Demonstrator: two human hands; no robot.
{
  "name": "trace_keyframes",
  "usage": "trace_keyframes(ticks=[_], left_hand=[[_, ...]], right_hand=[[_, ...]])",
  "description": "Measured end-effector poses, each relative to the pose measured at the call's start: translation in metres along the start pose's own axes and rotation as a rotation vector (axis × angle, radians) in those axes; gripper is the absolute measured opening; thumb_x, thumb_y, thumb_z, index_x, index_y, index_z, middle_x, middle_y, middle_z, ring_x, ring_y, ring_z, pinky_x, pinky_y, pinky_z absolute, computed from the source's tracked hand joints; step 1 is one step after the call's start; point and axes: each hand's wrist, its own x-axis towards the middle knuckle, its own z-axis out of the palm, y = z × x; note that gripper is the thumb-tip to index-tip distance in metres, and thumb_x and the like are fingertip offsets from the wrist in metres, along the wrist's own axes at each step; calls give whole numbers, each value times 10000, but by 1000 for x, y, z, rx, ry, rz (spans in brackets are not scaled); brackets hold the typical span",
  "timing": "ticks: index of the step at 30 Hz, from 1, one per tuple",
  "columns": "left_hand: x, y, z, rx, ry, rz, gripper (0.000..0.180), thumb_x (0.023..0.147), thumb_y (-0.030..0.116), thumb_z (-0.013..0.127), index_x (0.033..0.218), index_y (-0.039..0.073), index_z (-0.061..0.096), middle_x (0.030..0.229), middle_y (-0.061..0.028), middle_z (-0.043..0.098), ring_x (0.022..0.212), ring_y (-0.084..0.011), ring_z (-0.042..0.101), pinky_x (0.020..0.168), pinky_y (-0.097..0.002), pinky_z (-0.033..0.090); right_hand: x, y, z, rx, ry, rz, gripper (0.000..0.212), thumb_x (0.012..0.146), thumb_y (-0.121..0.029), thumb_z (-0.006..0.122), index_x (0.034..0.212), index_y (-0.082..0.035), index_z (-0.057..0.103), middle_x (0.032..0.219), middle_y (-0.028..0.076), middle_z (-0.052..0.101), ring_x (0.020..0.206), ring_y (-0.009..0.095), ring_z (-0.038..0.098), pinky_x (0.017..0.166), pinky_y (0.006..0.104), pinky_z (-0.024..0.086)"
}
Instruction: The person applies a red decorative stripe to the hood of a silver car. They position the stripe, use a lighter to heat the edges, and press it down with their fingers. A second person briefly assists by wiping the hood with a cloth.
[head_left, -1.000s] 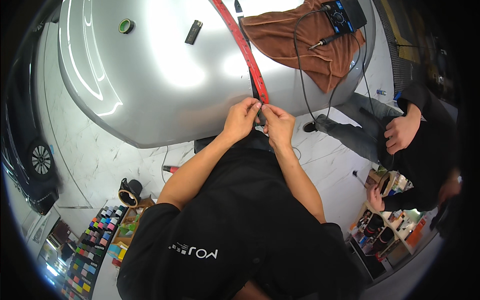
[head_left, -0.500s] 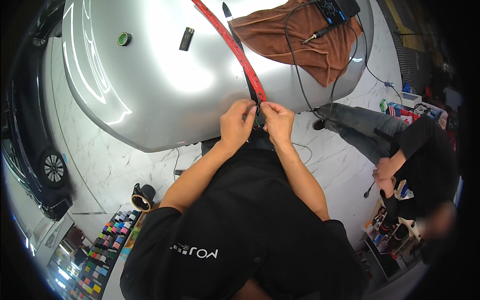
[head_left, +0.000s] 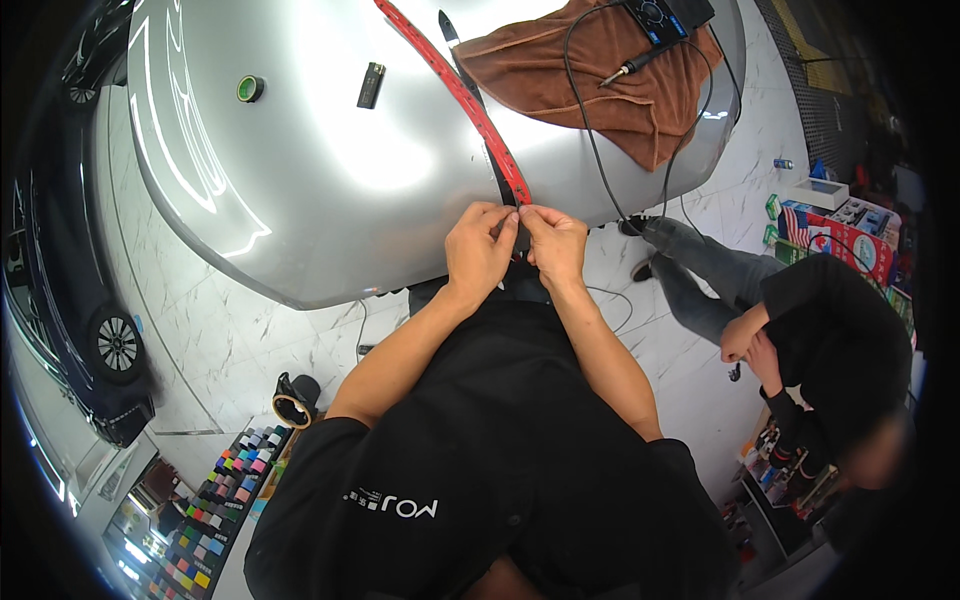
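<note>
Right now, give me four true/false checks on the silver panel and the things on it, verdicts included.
1. Left grip and right grip are both at the red strip's near end. True.
2. The soldering iron lies on bare panel. False: the soldering iron lies on the brown cloth.
3. The green-centred roll sits left of the black oblong object. True.
4. The black oblong object is right of the red strip. False: it lies left.

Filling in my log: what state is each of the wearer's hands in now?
Left hand: pinched closed at the near end of the red strip; object hidden.
Right hand: pinched closed there too; can't tell on what.
</note>
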Motion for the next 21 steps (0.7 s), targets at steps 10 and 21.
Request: trace_keyframes(ticks=[10,21], left_hand=[[32,-28,-14,-355,-412,-363,261,1052,206,790,1172,-23,817,913,-50,784,778,-113,670,726,-315,556],[53,-27,-25,-430,-582,-400,245,1067,217,782,1152,-11,806,914,-32,769,754,-104,668,701,-272,555]], right_hand=[[1,-1,-2,-66,-9,-14,287,1015,-186,829,1125,79,824,660,-15,646,447,55,495,407,243,371],[4,-10,-11,-197,-83,-17,293,1025,-182,778,1144,81,827,762,37,740,497,70,563,443,260,449]])
